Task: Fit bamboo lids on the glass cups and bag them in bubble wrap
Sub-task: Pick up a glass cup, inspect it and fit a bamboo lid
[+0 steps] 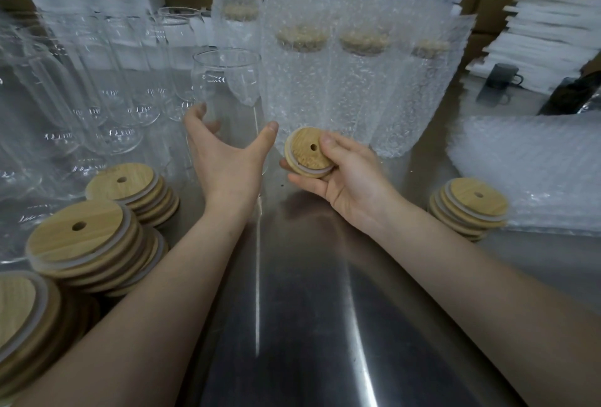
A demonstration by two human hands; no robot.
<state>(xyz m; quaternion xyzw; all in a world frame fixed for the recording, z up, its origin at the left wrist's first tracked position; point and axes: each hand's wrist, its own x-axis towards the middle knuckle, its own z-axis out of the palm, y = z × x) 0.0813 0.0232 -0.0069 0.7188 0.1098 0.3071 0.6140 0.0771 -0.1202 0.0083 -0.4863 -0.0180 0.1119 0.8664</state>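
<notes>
Well, the whole next move turns on one gap: the open mouth of the glass cup (226, 87) sits up at about eleven o'clock from the bamboo lid (307, 154) I'm carrying. The cup stands upright on the steel table (309, 292), long axis vertical, rim facing up and bare.

My left hand (227, 159) is the nearer one. It is spread wide directly below the cup at six o'clock, fingers to one side of the lower body and thumb to the other. I cannot tell whether it actually touches the glass, but it grips nothing yet.

My right hand (344, 175) pinches the lid by its edge, thumb on the top face beside the straw hole, fingers underneath. The lid is tilted, its top face turned toward me rather than level.

My judgement: the left hand needs to steady the cup low down. The right must then lift toward eleven o'clock and level the lid before pressing it onto the rim.

The bagged cups (302, 81) stand close at the cup's three o'clock, so I'd watch that side.
</notes>
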